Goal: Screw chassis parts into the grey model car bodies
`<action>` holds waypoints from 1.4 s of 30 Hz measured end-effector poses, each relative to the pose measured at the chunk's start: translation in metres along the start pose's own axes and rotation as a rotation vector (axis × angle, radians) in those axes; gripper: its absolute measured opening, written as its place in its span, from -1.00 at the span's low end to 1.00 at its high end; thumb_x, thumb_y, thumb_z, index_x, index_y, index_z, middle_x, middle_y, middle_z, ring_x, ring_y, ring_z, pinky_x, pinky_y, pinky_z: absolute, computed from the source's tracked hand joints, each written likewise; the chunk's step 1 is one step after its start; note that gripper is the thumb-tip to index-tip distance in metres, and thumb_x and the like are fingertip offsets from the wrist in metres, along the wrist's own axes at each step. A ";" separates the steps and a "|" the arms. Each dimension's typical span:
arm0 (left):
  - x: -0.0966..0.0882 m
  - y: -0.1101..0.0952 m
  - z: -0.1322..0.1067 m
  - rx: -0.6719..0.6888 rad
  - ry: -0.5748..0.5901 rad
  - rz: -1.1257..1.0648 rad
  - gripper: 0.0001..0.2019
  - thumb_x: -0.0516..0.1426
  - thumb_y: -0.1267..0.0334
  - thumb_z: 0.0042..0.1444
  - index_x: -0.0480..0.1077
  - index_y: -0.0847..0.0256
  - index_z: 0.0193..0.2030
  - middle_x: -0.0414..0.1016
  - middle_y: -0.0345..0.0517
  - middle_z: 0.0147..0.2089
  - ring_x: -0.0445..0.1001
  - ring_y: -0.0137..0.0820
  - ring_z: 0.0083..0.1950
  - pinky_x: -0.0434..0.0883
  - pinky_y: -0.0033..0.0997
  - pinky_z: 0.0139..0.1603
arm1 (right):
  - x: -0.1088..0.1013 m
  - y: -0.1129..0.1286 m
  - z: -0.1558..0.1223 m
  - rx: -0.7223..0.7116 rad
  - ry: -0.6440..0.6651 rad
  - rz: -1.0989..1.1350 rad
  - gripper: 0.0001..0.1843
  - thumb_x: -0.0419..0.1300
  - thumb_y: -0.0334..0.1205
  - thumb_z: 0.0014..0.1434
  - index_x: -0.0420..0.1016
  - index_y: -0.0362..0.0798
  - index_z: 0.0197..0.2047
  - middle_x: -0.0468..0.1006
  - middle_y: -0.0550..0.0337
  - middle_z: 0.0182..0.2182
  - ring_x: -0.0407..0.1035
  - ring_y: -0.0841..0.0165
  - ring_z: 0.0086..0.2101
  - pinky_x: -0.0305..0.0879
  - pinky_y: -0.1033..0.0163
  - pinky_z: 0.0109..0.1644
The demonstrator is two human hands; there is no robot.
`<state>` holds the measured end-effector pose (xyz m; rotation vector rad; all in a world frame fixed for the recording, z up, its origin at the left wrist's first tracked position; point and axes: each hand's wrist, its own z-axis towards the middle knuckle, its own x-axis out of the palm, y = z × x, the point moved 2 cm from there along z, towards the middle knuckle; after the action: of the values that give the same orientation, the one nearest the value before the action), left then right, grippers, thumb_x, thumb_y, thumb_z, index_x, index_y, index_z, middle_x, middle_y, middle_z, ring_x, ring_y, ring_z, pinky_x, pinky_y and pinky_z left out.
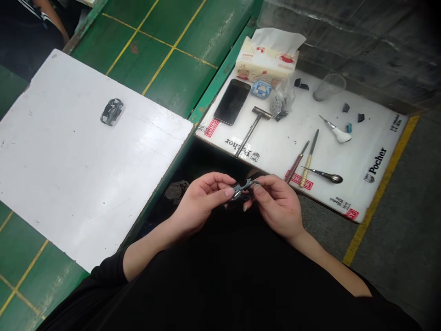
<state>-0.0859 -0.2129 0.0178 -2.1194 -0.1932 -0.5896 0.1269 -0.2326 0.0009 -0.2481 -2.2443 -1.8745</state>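
My left hand [200, 200] and my right hand [279, 204] meet over my lap, both with fingers pinched on a small shiny dark part [242, 189] held between them. The part looks like a little model car body; my fingers hide much of it. A similar small dark car-shaped part [111, 111] lies on the large white board [69, 170] to the left, well away from both hands.
To the right lies a white board [344, 151] printed "Pocher", holding a black phone [232, 101], a tissue box [267, 57], a small hammer [252, 128], files and picks [308, 158], a clear cup [329, 86] and a bag of small parts [281, 103]. Another person's arm [51, 18] shows top left.
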 end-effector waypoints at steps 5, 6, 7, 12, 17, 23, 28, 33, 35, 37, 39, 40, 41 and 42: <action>0.000 0.003 0.000 -0.019 0.004 -0.003 -0.72 0.53 0.11 0.32 0.76 0.20 0.05 0.81 -0.02 -0.06 0.69 -0.36 -0.12 0.61 -0.34 0.02 | 0.000 -0.003 0.002 0.051 0.002 0.092 -0.79 0.52 -0.03 0.49 0.68 0.05 -0.06 0.82 0.22 -0.21 0.69 0.35 -0.46 0.71 0.22 -0.34; 0.000 0.003 0.000 -0.026 0.011 0.000 -0.73 0.51 0.09 0.35 0.77 0.20 0.06 0.82 0.01 -0.02 0.70 -0.34 -0.08 0.62 -0.32 0.07 | 0.000 -0.003 0.002 0.062 -0.005 0.106 -0.78 0.52 -0.02 0.48 0.68 0.05 -0.06 0.82 0.22 -0.21 0.68 0.35 -0.47 0.70 0.22 -0.35; 0.000 0.003 0.000 -0.030 0.021 0.011 -0.73 0.50 0.08 0.37 0.78 0.20 0.06 0.83 0.03 0.01 0.72 -0.31 -0.04 0.62 -0.30 0.12 | -0.001 -0.004 0.003 0.071 -0.013 0.115 -0.78 0.53 -0.02 0.48 0.68 0.04 -0.06 0.82 0.23 -0.21 0.67 0.35 -0.47 0.69 0.23 -0.36; 0.001 0.004 -0.002 -0.001 0.058 0.080 -0.67 0.57 0.17 0.26 0.79 0.16 0.12 0.84 0.05 0.14 0.76 -0.17 0.17 0.63 -0.18 0.30 | -0.003 -0.005 0.004 0.072 -0.044 0.098 -0.77 0.54 -0.03 0.47 0.68 0.03 -0.06 0.82 0.23 -0.22 0.67 0.38 -0.47 0.68 0.27 -0.34; 0.000 0.006 -0.002 0.033 0.017 0.070 -0.64 0.58 0.21 0.26 0.79 0.14 0.16 0.85 0.04 0.10 0.78 -0.18 0.16 0.66 -0.19 0.27 | -0.003 -0.006 0.004 0.074 -0.053 0.083 -0.75 0.54 0.00 0.46 0.67 0.03 -0.08 0.81 0.22 -0.22 0.67 0.38 -0.47 0.69 0.26 -0.35; 0.003 0.006 0.000 0.042 -0.017 0.045 -0.69 0.58 0.20 0.25 0.80 0.12 0.10 0.86 -0.01 0.07 0.78 -0.26 0.07 0.67 -0.29 0.19 | -0.003 -0.005 0.003 0.112 -0.085 0.059 -0.70 0.56 0.05 0.44 0.66 0.04 -0.08 0.81 0.21 -0.21 0.68 0.36 -0.45 0.71 0.23 -0.32; 0.005 0.006 0.000 0.041 -0.066 0.041 -0.72 0.60 0.17 0.23 0.81 0.13 0.04 0.87 -0.02 0.03 0.80 -0.23 0.04 0.70 -0.27 0.15 | -0.003 -0.002 0.001 0.121 -0.085 0.055 -0.70 0.56 0.06 0.44 0.67 0.04 -0.10 0.81 0.22 -0.22 0.67 0.38 -0.46 0.68 0.26 -0.31; 0.005 0.008 0.000 0.057 -0.062 0.054 -0.74 0.57 0.19 0.28 0.81 0.12 0.07 0.88 -0.02 0.05 0.81 -0.24 0.07 0.70 -0.28 0.17 | -0.002 -0.002 0.001 0.131 -0.085 0.057 -0.69 0.56 0.07 0.43 0.66 0.04 -0.10 0.81 0.21 -0.22 0.66 0.37 -0.46 0.67 0.25 -0.32; 0.005 0.008 0.000 0.064 -0.065 0.054 -0.75 0.56 0.21 0.29 0.81 0.12 0.08 0.88 -0.01 0.06 0.82 -0.25 0.08 0.70 -0.30 0.19 | -0.002 -0.002 0.001 0.133 -0.086 0.055 -0.67 0.56 0.08 0.43 0.66 0.03 -0.10 0.81 0.21 -0.23 0.66 0.36 -0.46 0.68 0.23 -0.32; 0.004 0.009 0.000 0.069 -0.079 0.054 -0.75 0.56 0.21 0.28 0.81 0.12 0.06 0.88 -0.01 0.05 0.82 -0.25 0.06 0.71 -0.29 0.18 | -0.001 -0.002 0.001 0.136 -0.082 0.049 -0.66 0.55 0.09 0.43 0.65 0.03 -0.10 0.81 0.20 -0.24 0.66 0.35 -0.46 0.68 0.22 -0.32; 0.004 0.010 0.000 0.075 -0.099 0.053 -0.75 0.58 0.22 0.26 0.81 0.13 0.05 0.88 0.00 0.04 0.83 -0.24 0.04 0.72 -0.28 0.16 | -0.001 -0.003 0.000 0.135 -0.078 0.044 -0.66 0.55 0.09 0.43 0.64 0.02 -0.09 0.81 0.19 -0.24 0.67 0.34 -0.46 0.69 0.22 -0.33; 0.004 0.010 0.001 0.077 -0.107 0.052 -0.75 0.58 0.22 0.25 0.81 0.13 0.04 0.88 0.00 0.03 0.83 -0.24 0.03 0.72 -0.28 0.14 | -0.001 -0.003 0.000 0.134 -0.077 0.043 -0.66 0.55 0.09 0.43 0.64 0.02 -0.09 0.81 0.19 -0.23 0.67 0.34 -0.46 0.69 0.21 -0.32; 0.004 0.011 0.001 0.078 -0.113 0.050 -0.75 0.59 0.22 0.24 0.81 0.13 0.03 0.88 0.00 0.02 0.83 -0.24 0.02 0.72 -0.27 0.13 | -0.001 -0.003 0.000 0.132 -0.077 0.043 -0.66 0.55 0.09 0.43 0.64 0.03 -0.09 0.81 0.19 -0.23 0.67 0.35 -0.46 0.70 0.21 -0.32; 0.004 0.011 0.001 0.079 -0.115 0.048 -0.75 0.59 0.23 0.24 0.81 0.13 0.03 0.88 -0.01 0.02 0.83 -0.24 0.02 0.72 -0.28 0.12 | -0.001 -0.004 0.000 0.131 -0.078 0.044 -0.66 0.55 0.09 0.43 0.64 0.03 -0.09 0.81 0.19 -0.23 0.67 0.35 -0.45 0.70 0.22 -0.32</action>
<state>-0.0786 -0.2190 0.0111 -2.0773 -0.2261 -0.4253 0.1273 -0.2331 -0.0029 -0.3515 -2.3809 -1.7159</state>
